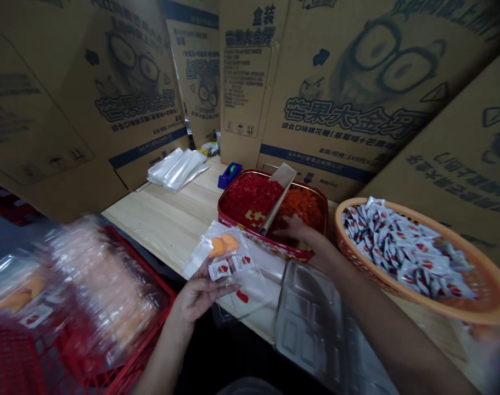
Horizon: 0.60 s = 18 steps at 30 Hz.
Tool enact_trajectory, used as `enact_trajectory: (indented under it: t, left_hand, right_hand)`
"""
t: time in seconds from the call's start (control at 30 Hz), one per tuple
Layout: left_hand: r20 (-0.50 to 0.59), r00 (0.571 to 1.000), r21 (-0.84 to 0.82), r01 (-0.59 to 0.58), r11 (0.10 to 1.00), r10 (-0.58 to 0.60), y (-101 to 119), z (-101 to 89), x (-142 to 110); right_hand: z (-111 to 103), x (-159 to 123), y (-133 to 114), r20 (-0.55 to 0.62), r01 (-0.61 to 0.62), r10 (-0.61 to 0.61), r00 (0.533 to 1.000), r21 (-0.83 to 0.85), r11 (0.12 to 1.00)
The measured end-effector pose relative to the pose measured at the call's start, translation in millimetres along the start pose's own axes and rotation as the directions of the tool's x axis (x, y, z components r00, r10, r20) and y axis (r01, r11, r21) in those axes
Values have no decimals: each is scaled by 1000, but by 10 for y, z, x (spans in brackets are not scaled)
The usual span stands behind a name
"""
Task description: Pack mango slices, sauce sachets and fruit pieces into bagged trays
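Observation:
My left hand (202, 293) grips a clear plastic tray (256, 274) at its near left side. Orange candy pieces (224, 245), two small white sachets with red print (219, 269) and one red piece (242, 297) lie in it. Behind the tray stands a red tin (241, 222), split by an upright pale divider (279, 195). Red pieces (253, 192) fill its left section, a few yellowish ones among them; orange-red pieces (303, 206) lie on the right. My right hand (293, 227) reaches into the right section, fingers apart, their tips in shadow.
At the right is an orange basket (488, 302) full of sachets; stacked clear trays (309, 318) lie at the table's front. A red crate (145, 340) of filled packs stands lower left. Clear bags (178, 167) and a blue tape dispenser (230, 175) sit behind. Cardboard boxes (245, 71) wall the back.

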<state>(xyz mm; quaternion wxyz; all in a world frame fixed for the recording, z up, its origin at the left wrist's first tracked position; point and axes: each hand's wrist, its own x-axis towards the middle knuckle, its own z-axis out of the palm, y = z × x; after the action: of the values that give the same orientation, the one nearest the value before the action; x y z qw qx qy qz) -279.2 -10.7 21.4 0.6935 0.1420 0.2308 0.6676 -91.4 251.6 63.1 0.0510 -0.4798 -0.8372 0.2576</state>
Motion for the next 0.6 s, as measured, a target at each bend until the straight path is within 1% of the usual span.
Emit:
enact_trajectory:
  t: [0.07,0.17,0.23,0.3,0.4,0.47,0.53,0.6]
  left_hand:
    - [-9,1000,6,-6,1000,6,-20,-5,-6]
    - [-22,1000,20,-6,1000,6,-29,-7,-5]
    - [-14,1000,12,-10,1000,10,-23,-3,1]
    - [-13,1000,3,-23,1000,23,-15,7,8]
    - [-36,999,3,-32,999,32,-7,28,11]
    - [-53,998,12,-27,1000,28,-9,38,7]
    - [-70,997,21,-22,1000,23,-17,43,2]
    - [-87,996,21,-23,1000,25,-31,44,2]
  right_hand:
    - [102,63,48,39,-12,10,999,72,997]
    - [217,57,114,95,-58,43,995,164,985]
    - [249,31,167,119,-104,80,990,211,972]
    - [249,3,211,111,-147,123,986,252,956]
    - [191,-48,222,59,-179,169,984,326,928]
    - [106,-116,179,22,-174,179,984,387,906]
    - [-6,-237,90,-15,-148,173,985,444,884]
    - [-114,-423,-45,-13,-102,129,992,536,838]
